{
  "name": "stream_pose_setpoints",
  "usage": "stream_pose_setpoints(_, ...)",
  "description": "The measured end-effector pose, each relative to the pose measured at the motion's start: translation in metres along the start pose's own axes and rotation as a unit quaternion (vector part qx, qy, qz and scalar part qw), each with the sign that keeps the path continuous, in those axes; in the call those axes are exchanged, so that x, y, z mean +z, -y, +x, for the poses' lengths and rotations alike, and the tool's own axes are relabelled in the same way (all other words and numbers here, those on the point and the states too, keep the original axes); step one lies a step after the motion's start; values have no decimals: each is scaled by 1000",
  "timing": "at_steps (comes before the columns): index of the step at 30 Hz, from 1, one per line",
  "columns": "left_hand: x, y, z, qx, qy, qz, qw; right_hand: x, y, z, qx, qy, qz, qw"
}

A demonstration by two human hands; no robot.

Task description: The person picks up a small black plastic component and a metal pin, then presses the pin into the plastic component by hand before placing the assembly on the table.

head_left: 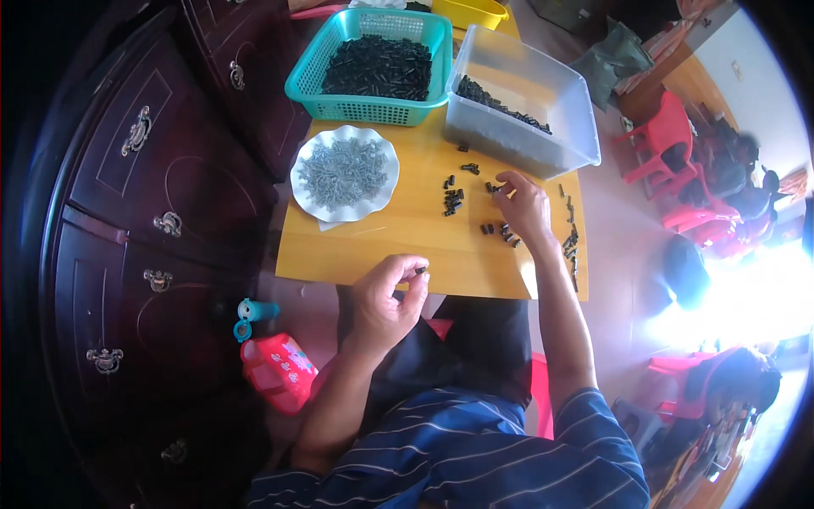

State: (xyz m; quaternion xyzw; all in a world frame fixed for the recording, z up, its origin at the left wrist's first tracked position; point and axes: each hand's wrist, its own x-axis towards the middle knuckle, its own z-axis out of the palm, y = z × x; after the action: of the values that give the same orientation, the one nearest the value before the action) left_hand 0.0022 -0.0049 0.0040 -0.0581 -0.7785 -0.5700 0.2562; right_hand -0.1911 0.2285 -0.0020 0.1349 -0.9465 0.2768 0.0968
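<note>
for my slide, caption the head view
Left hand holds one black piece, right hand beside others on the table

Beside a dark wooden cabinet (114, 199) with ornate metal handles (137, 131), a turquoise bottle (261, 310) sits near a red printed bag (281, 377), with red plastic chairs (666, 127) off to the right.

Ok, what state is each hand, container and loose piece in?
Left hand: pinching a small black piece
Right hand: at another black piece, grip unclear
Green basket: open-topped, well filled
Clear bin: open-topped, partly filled
White plate: heaped with small pale pieces
Loose black pieces: scattered in clusters on the table
</note>
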Motion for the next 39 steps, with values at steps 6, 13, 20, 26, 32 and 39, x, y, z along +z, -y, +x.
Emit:
stream_pose_setpoints(6, 1, -4, 1, 2, 7, 1, 1000, 12, -8, 22, -33, -19, -54, 998)
stream_pose_setpoints(13, -1, -6, 4, 5, 13, 0, 1000, 23, 0, 54, -72, -5, -64, 995)
stream_pose_setpoints(20, -2, -5, 4, 4, 13, -7, 1000, 28, 0, 61, -146, 53, -121, 980)
stream_pose_setpoints(26, 0, -5, 4, 9, 10, -12, 1000, 33, -6, 58, -161, 57, -153, 973)
stream_pose_setpoints(32, -2, -6, 4, 7, 9, -4, 1000, 34, 1, 56, -174, 29, -146, 974)
stream_pose_setpoints(39, -2, -4, 3, 13, 9, 3, 1000, 31, 0, 54, -154, 28, -142, 977)
